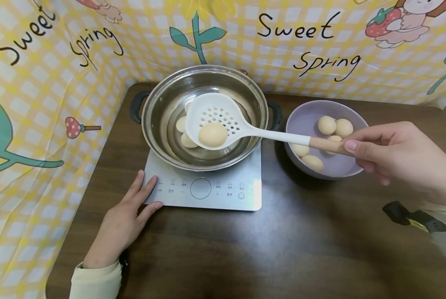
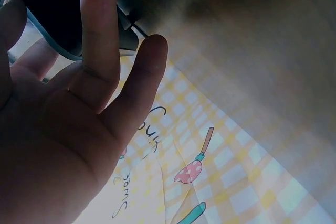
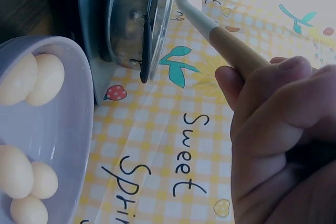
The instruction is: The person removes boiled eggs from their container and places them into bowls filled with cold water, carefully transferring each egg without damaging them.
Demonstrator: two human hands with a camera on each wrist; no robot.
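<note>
A: What is under way?
B: Right hand (image 1: 398, 153), its fingers pinching the handle of a spoon (image 1: 247, 130); one egg (image 1: 213, 135) sits in it above the pot (image 1: 159, 120), left of those fingers. The step looks like carrying the egg; the next move calls for a level spoon.
A: The other hand?
B: Left hand (image 1: 120, 226), fingers spread, rests at the cooker's (image 1: 185, 202) left edge.
A: Containers?
B: Pot, beyond the left fingers: at least three eggs (image 1: 181, 124), partly hidden. Bowl (image 1: 305, 118), below the right fingers: five eggs (image 1: 327, 124).
</note>
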